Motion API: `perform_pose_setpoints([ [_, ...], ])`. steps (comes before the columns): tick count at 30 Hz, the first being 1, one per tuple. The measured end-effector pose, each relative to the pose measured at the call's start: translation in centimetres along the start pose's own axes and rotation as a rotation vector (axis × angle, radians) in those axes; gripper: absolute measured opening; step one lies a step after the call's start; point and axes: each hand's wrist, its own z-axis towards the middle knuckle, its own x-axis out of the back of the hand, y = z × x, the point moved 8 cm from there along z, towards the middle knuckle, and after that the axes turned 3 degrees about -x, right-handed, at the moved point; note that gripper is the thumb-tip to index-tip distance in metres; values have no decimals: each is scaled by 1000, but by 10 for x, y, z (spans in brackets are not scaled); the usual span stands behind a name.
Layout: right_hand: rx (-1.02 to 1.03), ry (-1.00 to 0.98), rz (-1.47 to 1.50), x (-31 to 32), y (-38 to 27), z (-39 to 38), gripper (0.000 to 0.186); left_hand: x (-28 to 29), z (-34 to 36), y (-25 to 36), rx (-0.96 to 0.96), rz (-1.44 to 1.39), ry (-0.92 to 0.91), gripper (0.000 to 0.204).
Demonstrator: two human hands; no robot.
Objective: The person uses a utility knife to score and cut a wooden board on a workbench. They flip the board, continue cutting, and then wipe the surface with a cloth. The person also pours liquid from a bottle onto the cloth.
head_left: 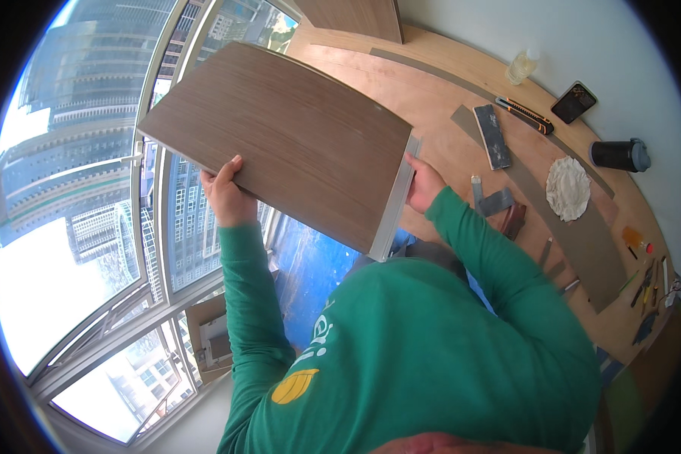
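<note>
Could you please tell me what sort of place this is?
Probably a high-rise room under renovation: tall buildings outside the windows, a wood-grain panel being held, and a utility knife lying nearby.

From the wearer's head, a fisheye lens is aimed down, close over the green shirt (446,340), toward the wooden worktop (435,135).

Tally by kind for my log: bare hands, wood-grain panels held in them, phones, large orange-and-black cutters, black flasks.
Bare hands: 2
Held wood-grain panel: 1
Phone: 1
Large orange-and-black cutter: 1
Black flask: 1
Total: 6
</note>
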Motion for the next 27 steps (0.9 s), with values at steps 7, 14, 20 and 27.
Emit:
perform_pose_setpoints([
  [7, 437, 83, -67, -62, -83, -44, 63, -3, -29, 12, -21, -315, -149, 73],
  [14, 1094, 52, -258, -69, -145, -164, 70, -24, -33, -80, 378, -621, -243, 81],
  [20, 1582, 259, -563, -113, -117, -299, 40, -70, -76, -176, 802, -781, -350, 126],
  [27, 1757, 486, -1143, -262, -25, -363, 38, -117, -142, -222, 1280, -977, -570, 136],
])
